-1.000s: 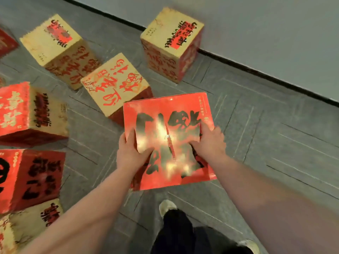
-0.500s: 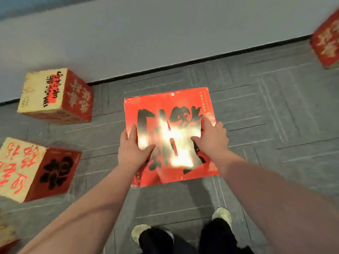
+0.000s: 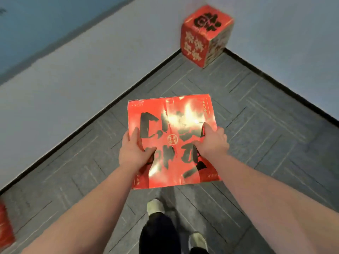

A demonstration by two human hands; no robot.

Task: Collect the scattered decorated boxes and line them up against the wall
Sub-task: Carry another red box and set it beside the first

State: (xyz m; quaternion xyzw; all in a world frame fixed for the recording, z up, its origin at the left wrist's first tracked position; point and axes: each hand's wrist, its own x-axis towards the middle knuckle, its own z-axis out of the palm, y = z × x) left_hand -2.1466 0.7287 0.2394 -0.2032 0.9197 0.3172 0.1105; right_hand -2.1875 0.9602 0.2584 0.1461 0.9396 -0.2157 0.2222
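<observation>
Red box with black lettering (image 3: 172, 142) carried above grey floor (image 3: 256, 136) at frame centre, left hand (image 3: 134, 153) clamped on its 9 o'clock side, right hand (image 3: 212, 142) clamped on its 3 o'clock side, second decorated box (image 3: 205, 33) at 1 o'clock, set in the wall corner (image 3: 180, 50), shoes (image 3: 155, 207) at 6 o'clock

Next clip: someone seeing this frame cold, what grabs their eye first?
The glossy red box with bold black brushwork sits dead centre, held off the floor with the left hand and right hand gripping its sides. Next is the second red box tucked into the corner where the two pale walls meet, top right. A sliver of another red box shows at the lower left edge.
</observation>
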